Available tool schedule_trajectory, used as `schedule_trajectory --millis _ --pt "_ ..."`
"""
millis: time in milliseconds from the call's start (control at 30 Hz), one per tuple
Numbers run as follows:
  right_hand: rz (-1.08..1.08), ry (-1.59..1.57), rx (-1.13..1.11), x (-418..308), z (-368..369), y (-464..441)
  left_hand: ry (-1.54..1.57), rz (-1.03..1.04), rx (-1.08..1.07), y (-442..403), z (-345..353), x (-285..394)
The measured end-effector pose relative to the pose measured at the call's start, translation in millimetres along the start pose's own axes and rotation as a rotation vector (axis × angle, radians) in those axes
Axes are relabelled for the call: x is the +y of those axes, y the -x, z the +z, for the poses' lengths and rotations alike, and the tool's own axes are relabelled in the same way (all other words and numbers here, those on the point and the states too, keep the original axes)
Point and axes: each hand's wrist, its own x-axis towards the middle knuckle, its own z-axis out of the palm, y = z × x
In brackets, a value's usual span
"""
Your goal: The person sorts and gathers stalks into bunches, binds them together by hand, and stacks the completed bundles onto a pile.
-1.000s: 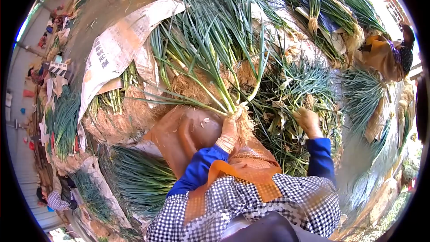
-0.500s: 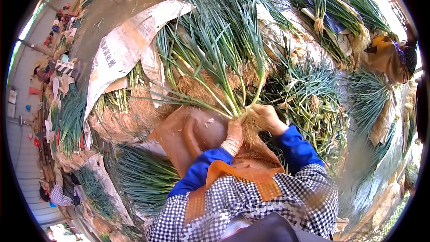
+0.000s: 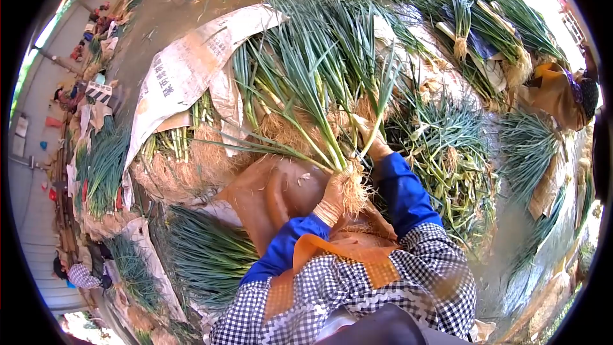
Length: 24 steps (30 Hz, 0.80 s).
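Observation:
My left hand is closed around the lower stalks of a small bunch of scallions. Their pale, stringy roots hang beside the thumb, and the green leaves fan out forward. My right hand is stretched ahead among the stalks, at the root end of a scallion pile. A stalk crosses in front of it, and its fingertips are partly hidden, so I cannot tell whether they grip anything. Under the bunch a brown apron or sheet covers my lap.
A printed paper sack lies over scallions at the left. Loose trimmed leaves heap up at the right. More scallions lie at lower left. Another person is at the far left edge, and a brown-clad person at the right.
My right hand has left the root end of the bunch and moved forward toward the pile. My left hand keeps its hold, and the roots now show more fully.

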Motion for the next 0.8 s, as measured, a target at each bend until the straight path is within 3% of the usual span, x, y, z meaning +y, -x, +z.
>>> schedule_trajectory --millis 33,67,100,167,200,233,267,333,367,400,433,467,500,533,567,600,667,733,800 --pt "-0.016 -0.052 0.040 -0.3 12.5 -7.2 -0.056 0.034 -0.036 -1.9 -13.1 3.1" --pt "0.152 -0.155 0.142 -22.3 24.4 -1.0 -0.109 0.065 -0.073 -2.4 -19.3 4.1" --pt "-0.035 0.006 0.222 -21.4 30.9 6.2 -0.106 0.066 -0.070 -2.7 -19.1 3.2" --pt "0.397 -0.570 0.313 -20.5 37.5 26.8 -0.209 0.241 0.171 -4.4 -18.5 -1.0" --pt "0.462 -0.381 0.289 -14.9 37.4 38.0 -0.201 0.236 0.174 -4.5 -15.5 -3.4" --pt "0.154 -0.431 0.159 25.4 35.6 59.4 -0.174 0.261 0.185 -4.3 -9.8 -3.7" --pt "-0.215 0.351 0.062 45.9 19.8 77.3 -0.151 0.283 0.198 -3.8 -7.3 -3.0" --pt "0.237 0.599 0.030 -13.7 -7.2 127.3 0.007 0.184 0.052 -8.1 -21.5 6.1" --pt "0.300 1.180 -0.488 -7.3 -42.5 139.6 -0.009 0.142 0.004 -9.6 -28.9 12.6" --pt "0.467 1.366 -0.587 6.9 -72.4 154.9 -0.021 0.099 -0.041 -9.3 -35.1 17.6" --pt "0.576 1.405 -0.645 -1.7 -91.3 161.2 -0.051 0.139 0.120 -0.7 2.3 12.2" --pt "0.684 1.444 -0.709 -11.7 -109.6 167.1 -0.047 0.131 0.120 -2.8 0.3 11.3" --pt "0.595 1.419 -0.522 -21.1 -102.9 153.3 -0.053 0.128 0.092 -5.7 -3.4 12.0" --pt "0.466 1.187 -0.301 -28.2 -88.0 141.8 -0.058 0.129 0.065 -6.7 -7.4 11.4" --pt "0.303 0.947 -0.137 -41.8 -69.4 128.9 -0.095 0.176 0.072 -5.3 -4.3 8.0" --pt "0.099 0.503 0.050 -65.7 -40.8 115.6 -0.097 0.181 0.067 -7.6 -3.0 5.0" --pt "0.192 0.111 -0.130 -63.5 -4.2 92.2 -0.326 0.369 0.160 -10.0 -2.8 1.5" --pt "0.171 0.622 -0.228 -80.1 9.6 86.1 -0.577 0.470 0.160 -1.3 9.5 4.8" --pt "0.204 0.252 -0.200 -56.0 -23.8 78.0 -0.406 0.380 0.175 -6.6 -14.2 15.7"
